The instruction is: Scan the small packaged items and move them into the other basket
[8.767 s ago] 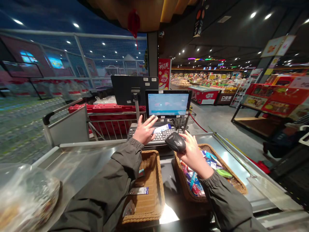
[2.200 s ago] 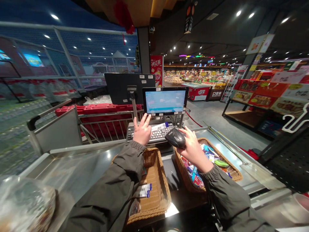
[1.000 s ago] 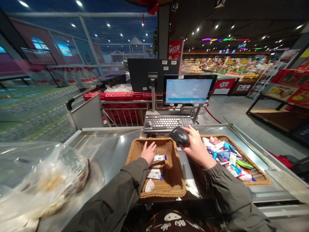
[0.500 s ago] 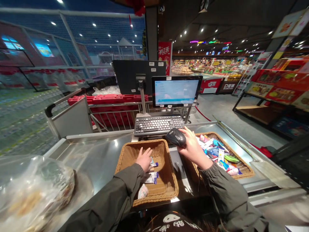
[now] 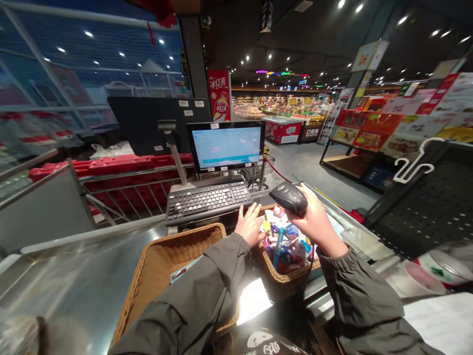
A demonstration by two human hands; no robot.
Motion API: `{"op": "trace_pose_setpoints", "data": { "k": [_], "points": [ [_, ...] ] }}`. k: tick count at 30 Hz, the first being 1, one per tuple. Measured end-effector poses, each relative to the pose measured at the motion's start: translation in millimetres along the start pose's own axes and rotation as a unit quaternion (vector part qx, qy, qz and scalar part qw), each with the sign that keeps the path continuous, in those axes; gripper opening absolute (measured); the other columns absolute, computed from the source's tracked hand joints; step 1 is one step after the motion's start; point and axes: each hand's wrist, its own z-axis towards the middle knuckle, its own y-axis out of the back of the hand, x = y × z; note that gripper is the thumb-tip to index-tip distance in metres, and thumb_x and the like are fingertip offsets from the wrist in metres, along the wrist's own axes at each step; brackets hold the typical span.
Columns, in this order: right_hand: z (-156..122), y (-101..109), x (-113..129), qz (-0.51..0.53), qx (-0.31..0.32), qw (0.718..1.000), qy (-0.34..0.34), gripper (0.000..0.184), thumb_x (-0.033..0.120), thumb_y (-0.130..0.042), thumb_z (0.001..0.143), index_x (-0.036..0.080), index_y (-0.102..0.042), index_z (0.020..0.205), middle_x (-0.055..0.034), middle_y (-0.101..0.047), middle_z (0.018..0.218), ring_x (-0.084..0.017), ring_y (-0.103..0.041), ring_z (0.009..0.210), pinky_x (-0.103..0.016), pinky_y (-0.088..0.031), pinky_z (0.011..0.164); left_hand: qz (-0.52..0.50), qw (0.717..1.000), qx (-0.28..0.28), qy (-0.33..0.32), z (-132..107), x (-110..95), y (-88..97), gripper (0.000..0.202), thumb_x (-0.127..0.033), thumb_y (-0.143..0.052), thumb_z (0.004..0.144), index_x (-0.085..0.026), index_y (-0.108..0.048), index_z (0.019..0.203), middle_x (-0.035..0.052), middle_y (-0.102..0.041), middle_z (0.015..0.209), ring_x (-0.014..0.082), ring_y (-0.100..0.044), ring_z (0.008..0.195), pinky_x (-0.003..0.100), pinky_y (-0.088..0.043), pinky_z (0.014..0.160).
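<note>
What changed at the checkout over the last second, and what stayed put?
The left hand left the left basket, where it had set down a small packet, and crossed to the packets in the right basket. The right hand still grips the black scanner, raised slightly. Keyboard and screen unchanged.

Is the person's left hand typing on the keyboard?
No, the left hand reaches into the basket of snack packets, below the keyboard, while the right hand holds the barcode scanner.
</note>
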Motion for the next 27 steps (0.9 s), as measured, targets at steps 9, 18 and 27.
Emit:
{"op": "trace_pose_setpoints", "data": {
  "k": [9, 18, 27],
  "points": [
    [-4, 13, -52, -0.012, 0.011, 1.000, -0.024, 0.054, 0.026, -0.059, 0.072, 0.018, -0.052, 0.125, -0.0155, -0.056, 0.134, -0.038, -0.035, 0.141, -0.062, -0.027, 0.115, 0.024, 0.998, 0.042, 0.042, 72, -40, -70.6, 0.036, -0.050, -0.059, 0.085, -0.018, -0.072, 0.096, 0.0166, -0.041, 0.152, 0.0355, -0.027, 0.145, 0.069, -0.012, 0.114],
    [6, 5, -80, 0.031, 0.028, 0.999, -0.025, 0.057, 0.024, -0.060, 0.070, 0.018, -0.050, 0.126, -0.0156, -0.056, 0.135, -0.037, -0.036, 0.140, -0.062, -0.026, 0.116, 0.021, 0.995, 0.069, 0.061, 86, -46, -92.6, 0.029, -0.046, -0.062, 0.082, -0.021, -0.073, 0.090, 0.0128, -0.046, 0.149, 0.0378, -0.031, 0.142, 0.068, -0.007, 0.115],
    [7, 1, -88, 0.054, 0.017, 0.998, -0.025, 0.062, 0.025, -0.063, 0.068, 0.018, -0.050, 0.128, -0.0159, -0.056, 0.134, -0.039, -0.034, 0.141, -0.063, -0.029, 0.113, -0.011, 0.991, 0.058, 0.123, 85, -44, -83.8, 0.022, -0.032, -0.064, 0.078, -0.022, -0.072, 0.096, 0.0122, -0.048, 0.148, 0.0355, -0.033, 0.142, 0.066, -0.015, 0.115]
  ]
}}
